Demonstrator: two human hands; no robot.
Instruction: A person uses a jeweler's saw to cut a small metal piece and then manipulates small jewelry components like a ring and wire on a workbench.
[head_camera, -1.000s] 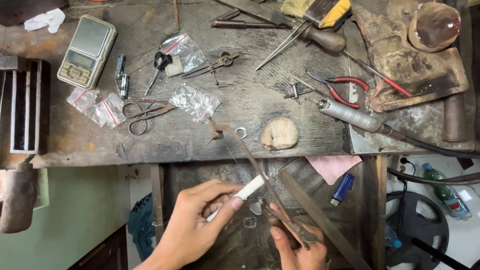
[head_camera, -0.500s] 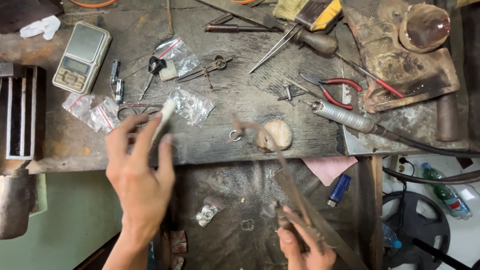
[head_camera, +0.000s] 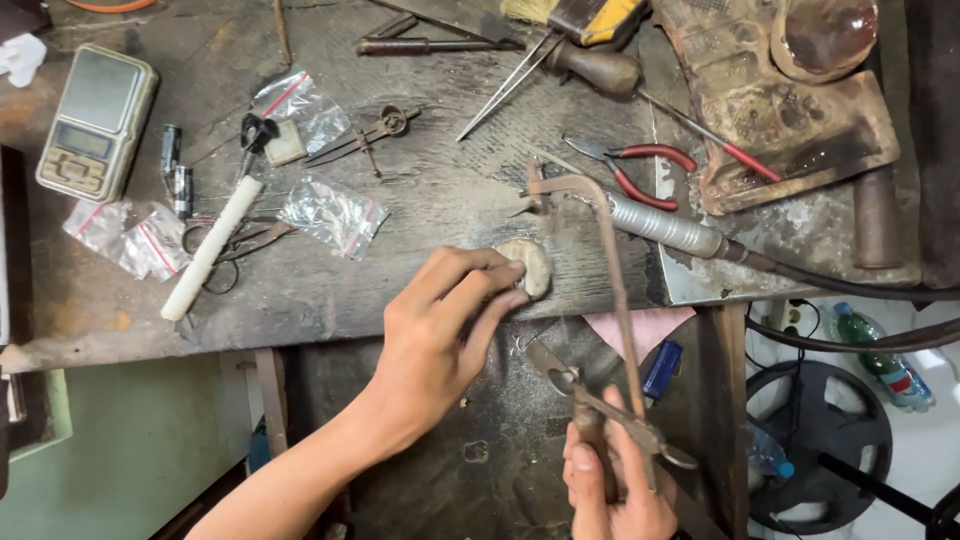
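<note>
Left hand (head_camera: 440, 335) fingertips pinch pale lump (head_camera: 527, 266) at bench edge; right hand (head_camera: 612, 490) fist-grips saw frame (head_camera: 600, 290), just right.

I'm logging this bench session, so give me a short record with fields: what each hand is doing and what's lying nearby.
left hand: fingers on a pale lump at the workbench edge
right hand: grips the handle of a jeweller's saw, frame pointing up
near left: white stick, scissors, small plastic bags
near right: red-handled pliers
far left: pocket scale
</note>
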